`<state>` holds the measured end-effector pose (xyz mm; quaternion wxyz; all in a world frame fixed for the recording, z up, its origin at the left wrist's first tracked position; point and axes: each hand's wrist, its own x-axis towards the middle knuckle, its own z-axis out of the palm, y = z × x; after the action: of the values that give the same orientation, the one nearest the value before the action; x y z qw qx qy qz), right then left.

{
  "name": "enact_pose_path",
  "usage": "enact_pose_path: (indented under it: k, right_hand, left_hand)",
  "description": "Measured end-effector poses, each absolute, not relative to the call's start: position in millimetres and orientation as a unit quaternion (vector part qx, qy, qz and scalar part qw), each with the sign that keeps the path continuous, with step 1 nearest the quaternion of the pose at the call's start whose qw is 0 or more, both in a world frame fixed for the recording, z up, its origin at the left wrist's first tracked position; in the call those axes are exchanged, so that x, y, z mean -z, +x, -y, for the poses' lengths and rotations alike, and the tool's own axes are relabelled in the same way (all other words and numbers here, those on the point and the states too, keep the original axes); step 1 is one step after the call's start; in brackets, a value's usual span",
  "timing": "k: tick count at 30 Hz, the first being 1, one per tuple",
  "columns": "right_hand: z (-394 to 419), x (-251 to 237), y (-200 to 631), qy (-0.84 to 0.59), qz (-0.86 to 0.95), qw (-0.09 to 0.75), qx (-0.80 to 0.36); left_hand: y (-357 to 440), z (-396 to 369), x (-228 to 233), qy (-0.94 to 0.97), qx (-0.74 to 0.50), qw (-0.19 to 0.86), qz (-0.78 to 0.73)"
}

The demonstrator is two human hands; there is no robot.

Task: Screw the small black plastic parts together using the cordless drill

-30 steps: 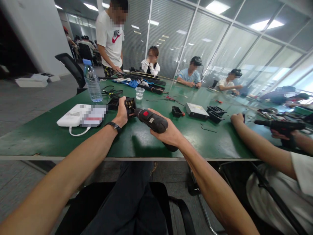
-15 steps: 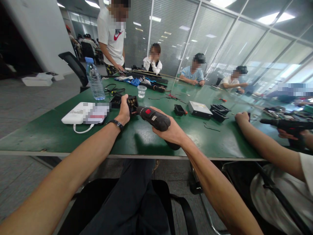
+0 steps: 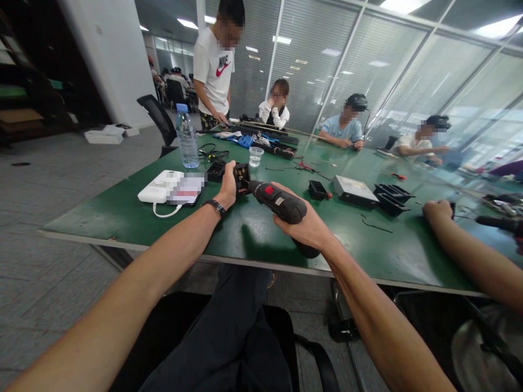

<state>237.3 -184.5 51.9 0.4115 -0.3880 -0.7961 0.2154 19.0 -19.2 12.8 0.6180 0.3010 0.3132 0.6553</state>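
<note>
My left hand (image 3: 229, 188) is closed on a small black box (image 3: 242, 178), holding it on its side above the green table (image 3: 163, 234). Its open face points to the right and shows brassy metal parts inside. In my right hand (image 3: 308, 226) is a black cordless drill (image 3: 281, 202) with a red button on top. The drill's nose points left at the box's open face; whether the bit touches anything inside is too small to tell. Another black box (image 3: 216, 171) lies just behind my left hand.
Left stand a water bottle (image 3: 187, 139) and a white power bank (image 3: 160, 186) cabled to a phone. A plastic cup (image 3: 256, 157) stands behind the box. Rightward lie a black tray (image 3: 318, 190), a silver-grey case (image 3: 354, 191) and black holders (image 3: 393, 198). A co-worker's hand (image 3: 438, 211) is at far right.
The view has swung left, so everything sits further right in it. Both hands keep their grip, with the drill still pointed at the box.
</note>
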Motion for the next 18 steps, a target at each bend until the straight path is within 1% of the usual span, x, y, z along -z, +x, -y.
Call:
enact_pose_path:
  k: [18]
  right_hand:
    - [185.3,-51.7,236.4,-0.385,0.796,0.414,-0.219]
  left_hand:
    - [18.8,15.0,-10.8,0.291,-0.659,0.623,-0.306]
